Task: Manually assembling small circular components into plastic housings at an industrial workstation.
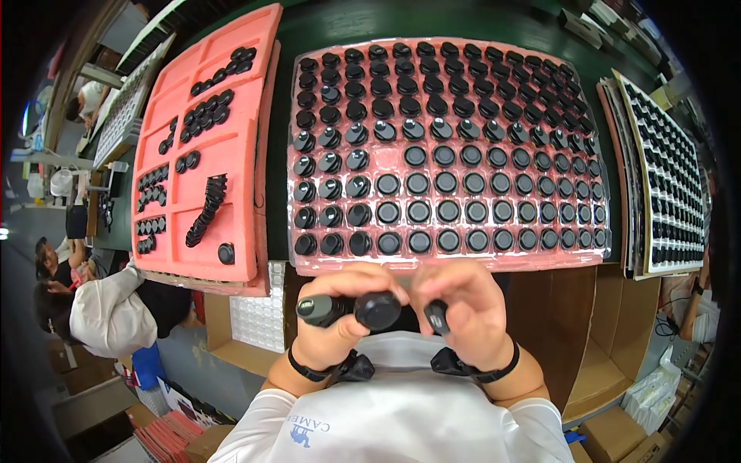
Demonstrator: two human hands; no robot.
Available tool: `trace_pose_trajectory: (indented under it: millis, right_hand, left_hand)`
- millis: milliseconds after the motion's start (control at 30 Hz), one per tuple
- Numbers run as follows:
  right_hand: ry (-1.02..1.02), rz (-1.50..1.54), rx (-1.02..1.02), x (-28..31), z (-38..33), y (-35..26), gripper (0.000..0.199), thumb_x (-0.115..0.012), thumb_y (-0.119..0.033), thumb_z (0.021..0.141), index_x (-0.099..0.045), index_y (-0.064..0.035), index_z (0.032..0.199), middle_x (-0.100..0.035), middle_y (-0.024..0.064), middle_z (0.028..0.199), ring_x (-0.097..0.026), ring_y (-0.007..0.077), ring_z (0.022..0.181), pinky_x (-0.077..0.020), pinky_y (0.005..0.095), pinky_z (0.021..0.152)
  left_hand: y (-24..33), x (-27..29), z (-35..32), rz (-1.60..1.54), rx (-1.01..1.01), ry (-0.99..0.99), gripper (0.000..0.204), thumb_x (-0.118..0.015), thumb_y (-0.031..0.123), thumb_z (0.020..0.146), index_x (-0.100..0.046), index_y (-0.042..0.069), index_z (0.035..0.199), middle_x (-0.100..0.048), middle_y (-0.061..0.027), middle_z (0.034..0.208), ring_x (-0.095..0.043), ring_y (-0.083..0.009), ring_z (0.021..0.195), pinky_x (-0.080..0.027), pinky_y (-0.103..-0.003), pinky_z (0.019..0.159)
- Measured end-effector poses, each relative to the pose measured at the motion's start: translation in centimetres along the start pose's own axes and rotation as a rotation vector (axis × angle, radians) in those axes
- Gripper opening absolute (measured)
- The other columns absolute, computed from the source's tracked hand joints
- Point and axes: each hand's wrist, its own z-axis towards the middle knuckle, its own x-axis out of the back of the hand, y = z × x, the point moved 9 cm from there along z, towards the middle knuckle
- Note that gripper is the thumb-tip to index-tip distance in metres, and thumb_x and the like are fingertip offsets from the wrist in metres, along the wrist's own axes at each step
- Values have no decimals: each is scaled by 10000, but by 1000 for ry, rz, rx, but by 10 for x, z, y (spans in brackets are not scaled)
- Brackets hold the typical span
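Observation:
Close to my body, in front of the tray's near edge, my left hand (332, 316) is closed around a black cylindrical part (377, 310) with a round disc-like end facing up. A dark green-grey piece with a light mark (315, 310) sticks out on the left side of the same hand; whether it belongs to that part I cannot tell. My right hand (467, 309) pinches a small black oval piece (437, 316) between its fingers, just apart from the left hand's part. Beyond both hands lies a clear plastic tray (340, 266) with rows of black round parts.
At left, a pink foam tray (231, 158) holds small black pieces in compartments. White trays of black pieces (668, 181) stand stacked at right. Cardboard boxes (606, 347) sit below the green table (347, 27). A person in a white cap (112, 316) is at the far left.

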Motion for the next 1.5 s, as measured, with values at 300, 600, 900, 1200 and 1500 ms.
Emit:
trace_pose_trajectory:
  millis: [300, 600, 900, 1200, 1500]
  right_hand:
    - [-268, -297, 301, -25, -8, -35, 412, -632, -173, 836, -532, 26, 1182, -561, 61, 722, -485, 171, 578, -358, 300, 527]
    - [-268, -390, 201, -28, -6, -28, 415, -613, -276, 887, -478, 3, 1164, -556, 53, 705, -482, 171, 615, -376, 301, 581]
    - [114, -227, 96, 4, -5, -10, 299, -600, -122, 862, -527, 25, 1112, -515, 36, 763, -427, 134, 612, -360, 269, 562]
    - [-28, -596, 240, -10, 14, -14, 214, -591, -77, 850, -548, -19, 1052, -484, 37, 696, -411, 153, 580, -354, 272, 552]
    - [5, -282, 91, -6, 2, 2, 188, -530, -143, 912, -509, -4, 1036, -475, 41, 765, -390, 111, 621, -342, 259, 578]
  left_hand:
    - [20, -21, -1, -66, -12, -129, 441, -690, 361, 821, -620, 27, 1101, -621, -190, 972, -621, -266, 879, -499, -360, 763]
    - [17, -16, -2, -46, -6, -101, 452, -705, 343, 812, -600, 1, 1086, -614, -171, 961, -607, -245, 892, -487, -337, 781]
    - [19, 0, -3, 343, -147, 49, 384, -749, 171, 782, -570, -2, 1075, -579, -144, 1010, -535, -150, 770, -459, -288, 717]
    - [36, -12, -3, 765, -282, 4, 383, -754, 67, 743, -576, -8, 1073, -580, -136, 1012, -507, -128, 727, -446, -243, 636]
    - [33, -13, -7, 673, -232, -37, 389, -758, 79, 740, -580, -11, 1074, -590, -147, 1025, -547, -149, 751, -461, -244, 642]
